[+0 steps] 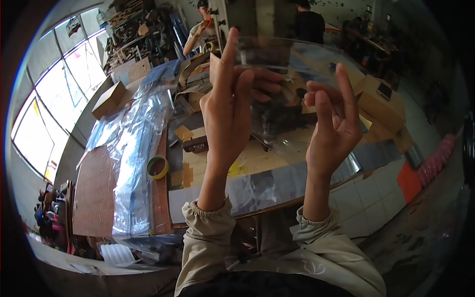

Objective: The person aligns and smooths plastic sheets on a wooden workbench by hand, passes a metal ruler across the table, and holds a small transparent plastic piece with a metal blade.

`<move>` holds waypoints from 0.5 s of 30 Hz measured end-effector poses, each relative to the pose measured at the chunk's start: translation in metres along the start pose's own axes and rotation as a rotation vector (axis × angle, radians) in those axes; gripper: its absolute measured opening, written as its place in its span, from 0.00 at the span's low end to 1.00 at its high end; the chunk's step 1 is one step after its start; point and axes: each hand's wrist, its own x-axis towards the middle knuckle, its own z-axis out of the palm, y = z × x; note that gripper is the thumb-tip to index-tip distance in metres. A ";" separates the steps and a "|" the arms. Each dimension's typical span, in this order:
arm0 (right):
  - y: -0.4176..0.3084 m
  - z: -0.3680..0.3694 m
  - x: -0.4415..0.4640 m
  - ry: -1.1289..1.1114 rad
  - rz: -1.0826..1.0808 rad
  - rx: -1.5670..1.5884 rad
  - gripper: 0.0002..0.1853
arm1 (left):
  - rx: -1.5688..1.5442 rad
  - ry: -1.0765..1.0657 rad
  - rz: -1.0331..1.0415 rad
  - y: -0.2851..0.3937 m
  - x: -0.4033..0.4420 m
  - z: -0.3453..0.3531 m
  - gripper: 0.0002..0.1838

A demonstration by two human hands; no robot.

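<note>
My left hand [227,109] is raised over the workbench, index finger pointing up, the other fingers spread toward the right. To its right, my right hand [334,131] is also up, with index finger and thumb stretched and the other fingers partly bent. Faint edges of a clear plastic sheet [316,52] show around and beyond the fingers; whether either hand touches it is hard to tell. Below my left hand lie a dark brown block [196,145] and a yellow tape roll [157,167].
Blue-tinted plastic film [133,163] covers the bench's left part. Cardboard boxes stand at the left [109,100] and right [381,101]. A grey strip [267,185] lines the near edge. One person [202,32] faces the bench; another [309,24] is farther back.
</note>
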 end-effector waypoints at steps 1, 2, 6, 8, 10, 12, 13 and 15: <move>0.000 -0.002 0.004 -0.001 -0.015 -0.004 0.22 | -0.014 -0.002 -0.003 0.000 0.003 0.004 0.25; 0.000 -0.004 0.007 0.006 -0.024 -0.020 0.22 | -0.026 -0.004 -0.008 0.001 0.006 0.008 0.25; -0.003 -0.007 0.012 0.021 -0.032 -0.050 0.21 | -0.041 -0.006 0.001 0.001 0.008 0.014 0.25; -0.003 -0.008 0.012 0.015 -0.032 -0.045 0.21 | -0.031 -0.003 0.001 0.002 0.007 0.014 0.25; -0.001 -0.008 0.011 0.000 -0.037 -0.031 0.21 | -0.020 0.006 -0.001 0.001 0.006 0.012 0.25; -0.001 -0.005 0.009 -0.016 -0.030 -0.042 0.21 | -0.005 0.022 -0.028 0.002 0.005 0.008 0.26; -0.001 -0.002 0.008 -0.023 -0.029 -0.044 0.21 | 0.004 0.031 -0.039 0.003 0.004 0.006 0.27; 0.001 0.000 0.003 -0.047 -0.001 -0.038 0.22 | -0.011 0.042 -0.050 0.001 -0.002 0.000 0.27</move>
